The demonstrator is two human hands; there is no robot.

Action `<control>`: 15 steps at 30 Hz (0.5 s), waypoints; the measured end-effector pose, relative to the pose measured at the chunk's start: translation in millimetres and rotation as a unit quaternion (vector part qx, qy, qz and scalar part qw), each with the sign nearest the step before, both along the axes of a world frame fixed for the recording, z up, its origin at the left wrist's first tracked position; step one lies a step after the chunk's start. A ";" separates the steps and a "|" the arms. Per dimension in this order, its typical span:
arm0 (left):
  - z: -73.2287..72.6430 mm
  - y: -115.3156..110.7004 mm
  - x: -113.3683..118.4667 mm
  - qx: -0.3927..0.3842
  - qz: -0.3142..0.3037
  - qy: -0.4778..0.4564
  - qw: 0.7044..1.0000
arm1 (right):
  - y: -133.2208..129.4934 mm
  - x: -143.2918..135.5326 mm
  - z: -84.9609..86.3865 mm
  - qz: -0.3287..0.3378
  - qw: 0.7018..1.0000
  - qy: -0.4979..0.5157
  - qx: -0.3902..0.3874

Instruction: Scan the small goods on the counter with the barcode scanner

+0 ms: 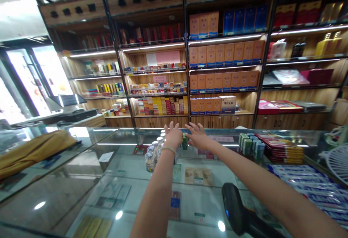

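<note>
Both my arms reach across the glass counter [217, 201] to its far side. My left hand [173, 137] has its fingers spread, above and beside a group of small clear bottles with white caps [150, 160]. My right hand [198, 137] is open too, fingers stretched toward the left. Between the two hands stands a small green canister [185, 141]. Whether either hand touches it I cannot tell. Part of the bottle group is hidden behind my left hand and forearm.
A black barcode scanner [233, 207] stands under my right forearm. To the right are green and blue canisters [247, 145], stacked red-and-yellow packets [282, 147], toothpaste boxes [315, 183] and a white fan [338, 162]. Brown cloth [35, 149] lies at left. Stocked shelves [225, 67] line the back wall.
</note>
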State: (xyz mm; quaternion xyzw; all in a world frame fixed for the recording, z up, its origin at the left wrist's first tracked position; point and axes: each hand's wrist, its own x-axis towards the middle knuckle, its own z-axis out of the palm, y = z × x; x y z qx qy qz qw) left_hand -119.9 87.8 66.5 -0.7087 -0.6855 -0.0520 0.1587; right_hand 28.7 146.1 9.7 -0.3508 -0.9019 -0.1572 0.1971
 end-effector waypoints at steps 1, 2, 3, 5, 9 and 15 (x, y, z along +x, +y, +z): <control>0.1 -0.6 0.5 0.004 -0.002 0.000 1.000 | -0.1 -0.7 0.5 -0.002 1.000 0.004 -0.001; 0.2 -1.1 1.0 0.007 -0.004 0.001 1.000 | -0.2 -1.5 1.1 -0.004 1.000 0.008 -0.001; 0.3 -1.6 1.4 0.010 -0.005 0.001 1.000 | -0.1 -2.3 2.0 -0.006 1.000 0.012 -0.002; 0.2 -2.0 2.0 0.013 -0.008 0.003 1.000 | 0.4 -3.9 4.1 -0.008 1.000 0.018 -0.004; -0.5 -1.0 1.5 0.006 -0.011 0.004 1.000 | 2.0 -6.9 8.1 -0.002 1.000 0.019 -0.011; 1.1 -0.4 2.3 -0.004 -0.022 0.004 1.000 | 1.0 -5.8 11.5 0.009 1.000 0.012 -0.017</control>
